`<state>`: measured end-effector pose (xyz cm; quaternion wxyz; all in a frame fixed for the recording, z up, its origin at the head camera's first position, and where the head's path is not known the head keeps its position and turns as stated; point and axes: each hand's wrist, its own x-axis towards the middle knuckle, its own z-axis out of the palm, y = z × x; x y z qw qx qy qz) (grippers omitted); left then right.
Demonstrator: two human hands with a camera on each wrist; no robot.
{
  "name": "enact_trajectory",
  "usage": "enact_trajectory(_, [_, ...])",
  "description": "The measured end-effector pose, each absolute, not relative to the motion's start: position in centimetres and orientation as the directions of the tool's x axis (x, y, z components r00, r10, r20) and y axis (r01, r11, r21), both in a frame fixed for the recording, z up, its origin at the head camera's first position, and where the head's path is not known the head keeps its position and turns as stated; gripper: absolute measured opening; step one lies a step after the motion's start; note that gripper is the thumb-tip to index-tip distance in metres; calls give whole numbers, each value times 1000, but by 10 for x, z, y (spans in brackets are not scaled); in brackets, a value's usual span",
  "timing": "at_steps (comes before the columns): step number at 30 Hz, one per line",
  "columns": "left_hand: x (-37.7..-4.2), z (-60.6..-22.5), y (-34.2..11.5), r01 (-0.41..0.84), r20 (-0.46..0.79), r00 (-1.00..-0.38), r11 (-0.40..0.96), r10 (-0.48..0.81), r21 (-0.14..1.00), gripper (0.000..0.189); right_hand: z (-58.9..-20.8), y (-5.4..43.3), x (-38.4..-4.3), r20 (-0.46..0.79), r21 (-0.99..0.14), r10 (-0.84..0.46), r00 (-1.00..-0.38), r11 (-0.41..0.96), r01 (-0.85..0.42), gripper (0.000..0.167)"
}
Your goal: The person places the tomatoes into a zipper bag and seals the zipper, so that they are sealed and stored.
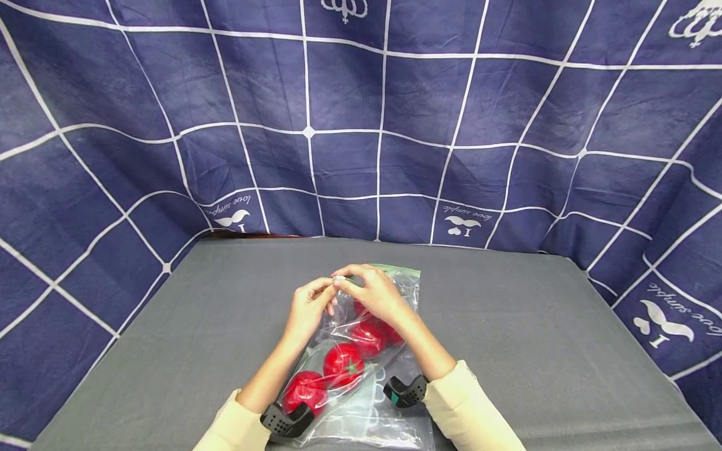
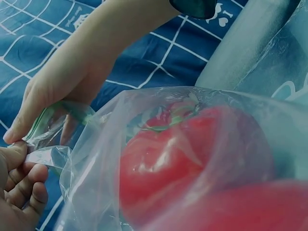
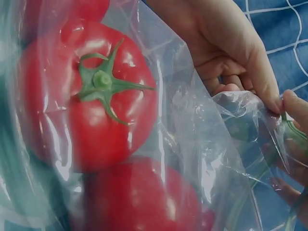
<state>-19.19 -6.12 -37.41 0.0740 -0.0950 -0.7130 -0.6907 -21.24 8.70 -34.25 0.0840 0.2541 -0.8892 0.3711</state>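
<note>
A clear zip bag (image 1: 397, 421) with a green strip along its far edge lies on the grey table, holding several red tomatoes (image 1: 344, 365) with green stems. At the bag's far left corner, my left hand (image 1: 309, 305) pinches the plastic between thumb and forefinger. My right hand (image 1: 375, 291) reaches over the bag and pinches its green-edged mouth right beside the left fingertips. In the left wrist view a stemmed tomato (image 2: 168, 159) shows through the film. The right wrist view has another tomato (image 3: 91, 96) close up, with the left thumb and right fingertips meeting at the bag's edge.
The grey table (image 1: 186, 351) extends to both sides of the bag. Behind it and along the sides hangs a dark blue cloth (image 1: 350, 163) with white grid lines. Each wrist wears a black band (image 1: 287, 421).
</note>
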Motion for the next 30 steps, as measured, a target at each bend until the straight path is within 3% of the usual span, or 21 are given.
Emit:
enact_trajectory(6, [-186, -367, -62, 263, 262, -965, 67, 27, 962, 19, -345, 87, -216, 279, -721, -375, -884, 526, -450, 18])
enact_trajectory(17, [-195, -373, -62, 294, 297, -955, 83, -26, 952, 14, -344, 86, -222, 358, -693, -360, -862, 516, -503, 16])
enact_trajectory(30, [-202, -364, -81, 315, 315, -947, 11, -67, 949, 16, -351, 113, -235, 304, -732, -256, -918, 553, -397, 15])
